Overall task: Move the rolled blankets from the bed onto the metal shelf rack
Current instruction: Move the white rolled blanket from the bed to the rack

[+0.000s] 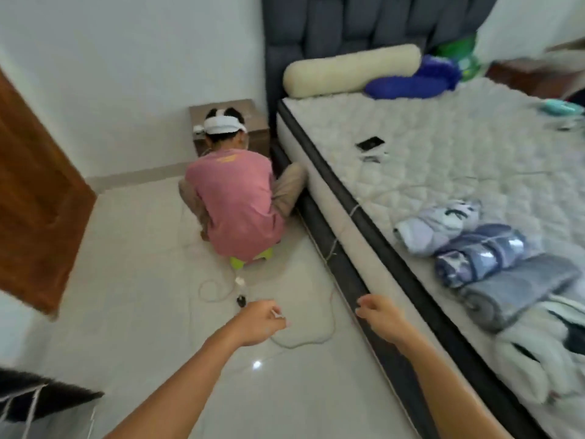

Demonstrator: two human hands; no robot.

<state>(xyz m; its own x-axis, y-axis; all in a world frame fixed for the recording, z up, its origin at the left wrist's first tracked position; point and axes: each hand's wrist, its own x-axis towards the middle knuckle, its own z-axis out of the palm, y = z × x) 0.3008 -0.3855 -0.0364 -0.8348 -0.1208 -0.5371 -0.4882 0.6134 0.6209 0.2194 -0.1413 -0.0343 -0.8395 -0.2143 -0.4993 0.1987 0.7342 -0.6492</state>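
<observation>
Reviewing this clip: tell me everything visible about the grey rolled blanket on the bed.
The grey rolled blanket is a plain, soft, fleecy-looking roll lying on its side on the quilted white mattress, close to the bed's near edge. Its spiral end faces the floor side. It sits in a row, touching the blue patterned roll on its far side and a white and dark bundle on its near side. Neither hand touches it; the right hand hangs apart, over the bed frame.

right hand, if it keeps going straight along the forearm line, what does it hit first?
Likely the dark bed edge. The right hand points up-left along the bed side, hovering above it, fingers loosely curled and empty. Further on sits the crouching person. Depth is unclear, so it might pass over the floor instead.
</observation>
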